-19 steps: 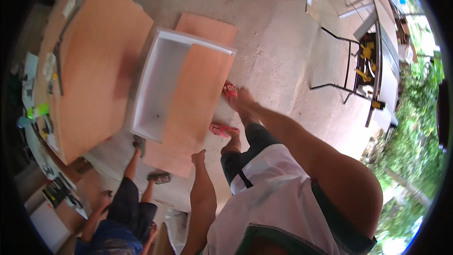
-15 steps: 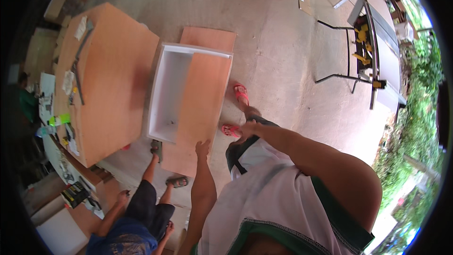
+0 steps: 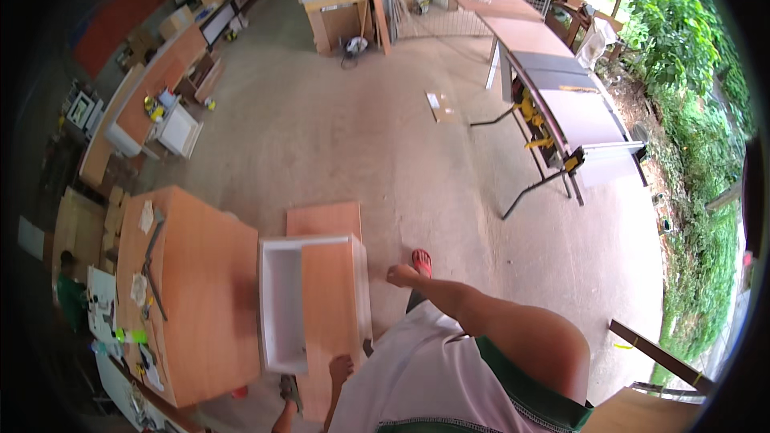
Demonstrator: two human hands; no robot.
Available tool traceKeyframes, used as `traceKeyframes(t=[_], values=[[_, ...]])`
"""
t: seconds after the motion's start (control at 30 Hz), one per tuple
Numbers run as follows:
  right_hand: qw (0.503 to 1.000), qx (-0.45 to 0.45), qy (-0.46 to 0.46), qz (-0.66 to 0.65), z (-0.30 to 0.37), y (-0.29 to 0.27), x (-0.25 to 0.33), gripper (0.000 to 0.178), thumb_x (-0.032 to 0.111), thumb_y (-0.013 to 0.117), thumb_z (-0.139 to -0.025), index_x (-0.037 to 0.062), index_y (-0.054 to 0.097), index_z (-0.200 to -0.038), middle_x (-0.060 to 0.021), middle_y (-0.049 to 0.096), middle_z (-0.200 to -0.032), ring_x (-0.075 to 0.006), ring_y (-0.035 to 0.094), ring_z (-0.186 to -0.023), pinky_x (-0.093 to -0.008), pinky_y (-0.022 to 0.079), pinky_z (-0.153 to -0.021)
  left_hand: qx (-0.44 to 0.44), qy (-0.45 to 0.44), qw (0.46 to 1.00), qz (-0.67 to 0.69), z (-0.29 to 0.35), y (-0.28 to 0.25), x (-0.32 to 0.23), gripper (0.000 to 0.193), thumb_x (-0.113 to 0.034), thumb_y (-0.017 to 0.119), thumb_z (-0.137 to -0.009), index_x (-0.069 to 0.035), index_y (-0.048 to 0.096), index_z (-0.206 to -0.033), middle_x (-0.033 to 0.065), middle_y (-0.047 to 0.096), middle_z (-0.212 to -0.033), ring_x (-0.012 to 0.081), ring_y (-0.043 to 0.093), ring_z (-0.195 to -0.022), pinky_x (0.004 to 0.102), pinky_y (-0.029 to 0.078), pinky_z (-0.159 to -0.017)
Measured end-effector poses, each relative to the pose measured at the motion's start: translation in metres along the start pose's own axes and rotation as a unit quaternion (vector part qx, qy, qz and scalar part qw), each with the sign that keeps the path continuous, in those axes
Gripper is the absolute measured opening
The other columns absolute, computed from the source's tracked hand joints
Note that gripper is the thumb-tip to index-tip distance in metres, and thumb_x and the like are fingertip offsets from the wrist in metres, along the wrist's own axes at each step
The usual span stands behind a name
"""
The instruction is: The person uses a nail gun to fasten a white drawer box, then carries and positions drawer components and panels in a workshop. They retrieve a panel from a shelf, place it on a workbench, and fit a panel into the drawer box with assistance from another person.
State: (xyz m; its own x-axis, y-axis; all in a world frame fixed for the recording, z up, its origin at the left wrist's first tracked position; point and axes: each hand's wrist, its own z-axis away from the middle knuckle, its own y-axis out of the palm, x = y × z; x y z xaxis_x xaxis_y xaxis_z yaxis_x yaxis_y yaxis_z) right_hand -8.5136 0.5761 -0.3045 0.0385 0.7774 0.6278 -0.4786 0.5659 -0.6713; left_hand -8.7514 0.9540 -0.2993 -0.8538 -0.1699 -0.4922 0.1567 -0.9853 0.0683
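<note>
A white drawer-like box [image 3: 281, 305] stands on the floor in front of me, with a wood-coloured panel [image 3: 327, 305] covering its right part. My left hand [image 3: 341, 370] hangs near the panel's near right corner, fingers loosely curled; whether it touches the wood I cannot tell. Out to the right of the box is my right hand [image 3: 403, 276], closed in a loose fist above my red sandal [image 3: 422, 261], with nothing visible in it. Beneath the box lies another wood-coloured board [image 3: 325, 216], its far end sticking out.
Left of the box stands a large wood-topped workbench [image 3: 208, 297] with tools and a green bottle [image 3: 131, 336]. A co-worker's foot [image 3: 289, 389] is beside the box. Ahead right is a table saw [image 3: 573, 124] on folding legs; cardboard [image 3: 440, 107] lies on the floor.
My view has tilted up toward the far workshop, so the box and workbench sit lower. My right hand has come away from my leg. The co-worker is now mostly out of view.
</note>
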Motion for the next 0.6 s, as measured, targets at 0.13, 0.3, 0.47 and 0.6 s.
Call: traceKeyframes(t=[0.13,0.3,0.47,0.6], values=[[0.997,0.009,0.077,-0.004,-0.007,-0.020,-0.052,0.038,0.039,0.061,-0.084,0.0102,0.072,-0.106,-0.0179,0.071,-0.103,-0.0374,0.068,-0.097,-0.0439,0.054,-0.087,-0.067,-0.011,0.969,-0.236,-0.020,0.055,-0.029,0.030,-0.033,0.068,-0.086,-0.004,0.070,-0.091,0.0075,0.067,-0.073,0.0156,0.063,-0.059,0.0307,0.050,-0.050],[0.996,0.015,0.051,0.065,-0.015,-0.089,-0.099,0.040,0.040,0.062,-0.082,0.0109,0.072,-0.108,-0.0178,0.071,-0.106,-0.0364,0.068,-0.099,-0.0425,0.054,-0.089,-0.050,0.023,0.949,-0.311,-0.047,0.129,-0.097,0.032,-0.034,0.069,-0.086,-0.002,0.071,-0.093,0.0083,0.068,-0.075,0.0163,0.065,-0.061,0.0312,0.051,-0.051],[0.993,0.087,0.084,-0.009,-0.041,-0.154,-0.143,0.047,0.043,0.078,-0.069,0.0113,0.074,-0.103,-0.0185,0.071,-0.105,-0.0350,0.069,-0.098,-0.0415,0.055,-0.085,-0.019,0.122,0.892,-0.435,-0.085,0.183,-0.165,0.035,-0.035,0.069,-0.085,-0.001,0.071,-0.095,0.0091,0.069,-0.077,0.0169,0.066,-0.063,0.0317,0.053,-0.052],[0.996,0.017,0.074,0.039,-0.071,-0.214,-0.156,0.045,0.044,0.087,-0.063,0.0068,0.070,-0.082,-0.0155,0.072,-0.082,-0.0342,0.070,-0.078,-0.0442,0.055,-0.070,-0.057,0.138,0.921,-0.360,-0.154,0.242,-0.248,0.044,-0.040,0.070,-0.084,0.001,0.072,-0.100,0.0144,0.073,-0.085,0.0236,0.071,-0.074,0.0357,0.056,-0.066]])
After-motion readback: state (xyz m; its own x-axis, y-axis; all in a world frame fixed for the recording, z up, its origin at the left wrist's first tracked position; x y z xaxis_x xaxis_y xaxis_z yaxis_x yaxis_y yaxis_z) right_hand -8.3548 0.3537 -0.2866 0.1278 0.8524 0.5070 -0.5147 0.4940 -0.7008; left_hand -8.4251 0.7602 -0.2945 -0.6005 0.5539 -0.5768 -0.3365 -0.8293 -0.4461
